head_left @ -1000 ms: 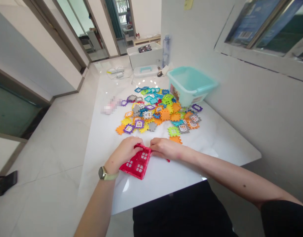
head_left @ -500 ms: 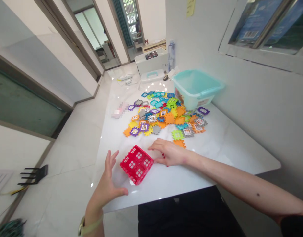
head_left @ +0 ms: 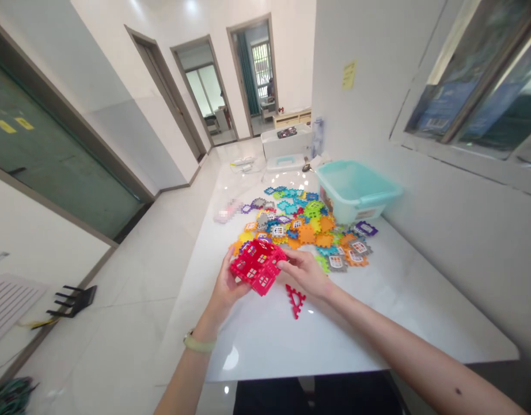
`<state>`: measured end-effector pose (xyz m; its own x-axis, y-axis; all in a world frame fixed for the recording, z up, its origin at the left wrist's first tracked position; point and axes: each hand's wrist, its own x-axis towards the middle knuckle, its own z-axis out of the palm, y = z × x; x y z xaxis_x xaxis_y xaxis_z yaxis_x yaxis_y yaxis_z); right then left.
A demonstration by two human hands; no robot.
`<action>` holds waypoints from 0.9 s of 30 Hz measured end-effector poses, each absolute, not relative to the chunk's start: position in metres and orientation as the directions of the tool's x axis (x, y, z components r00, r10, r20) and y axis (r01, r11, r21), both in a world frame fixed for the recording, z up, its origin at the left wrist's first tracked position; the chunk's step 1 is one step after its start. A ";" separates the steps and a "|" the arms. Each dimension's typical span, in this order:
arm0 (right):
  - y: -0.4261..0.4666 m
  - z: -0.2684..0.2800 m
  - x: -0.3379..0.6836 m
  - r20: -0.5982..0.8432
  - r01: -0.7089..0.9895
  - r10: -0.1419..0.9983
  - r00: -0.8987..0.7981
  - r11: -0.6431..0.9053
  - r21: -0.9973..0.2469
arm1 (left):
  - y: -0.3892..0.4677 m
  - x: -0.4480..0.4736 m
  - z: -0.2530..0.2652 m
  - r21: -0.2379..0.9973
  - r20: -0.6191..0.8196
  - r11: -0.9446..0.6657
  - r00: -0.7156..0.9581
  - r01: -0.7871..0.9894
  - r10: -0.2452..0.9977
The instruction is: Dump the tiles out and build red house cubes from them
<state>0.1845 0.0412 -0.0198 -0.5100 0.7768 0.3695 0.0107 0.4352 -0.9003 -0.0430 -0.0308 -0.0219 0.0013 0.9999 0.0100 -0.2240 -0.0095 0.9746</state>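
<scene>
A red open box of interlocking window-patterned tiles (head_left: 261, 268) is held tilted above the white table, its open side facing up and away. My left hand (head_left: 224, 288) grips its left side, the thumb under the near edge. On the right side, my right hand (head_left: 308, 274) pinches the box's wall with thumb and fingers. A red triangular tile (head_left: 291, 301) with toothed edges lies on the tabletop just below my right hand. Beyond the box spreads a pile of colourful toothed tiles (head_left: 307, 234), partly hidden by the box.
A turquoise plastic tub (head_left: 363, 202) stands against the wall at the back right of the white table (head_left: 334, 340). Farther back are a white lidded case (head_left: 285, 162), a white box (head_left: 276, 147) and some cables (head_left: 245, 166). A blurred pinkish object (head_left: 226, 212) lies left of the pile.
The red box has been lifted off the table and tipped, with both hands now closed on it. The red triangular tile has come into sight on the table. My view has tilted upward.
</scene>
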 end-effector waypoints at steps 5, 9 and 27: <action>0.041 -0.018 0.188 0.429 0.015 0.821 -0.376 0.469 -0.883 | 0.012 -0.003 -0.009 0.813 0.015 -0.054 -0.072 -0.579 0.997; 0.039 -0.025 0.190 0.476 0.207 0.833 -0.283 0.538 -0.817 | 0.029 0.021 -0.008 0.774 0.059 -0.085 -0.061 -0.628 0.996; 0.039 -0.043 0.177 0.436 0.383 0.872 -0.224 0.490 -0.783 | 0.027 0.028 -0.018 0.776 -0.099 0.022 -0.087 -0.631 0.991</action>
<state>0.1766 0.0387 -0.0433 -0.2242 0.8715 0.4361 0.3832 0.4903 -0.7828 0.0285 0.0270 -0.0184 -0.0869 0.9913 -0.0987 -0.6307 0.0219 0.7757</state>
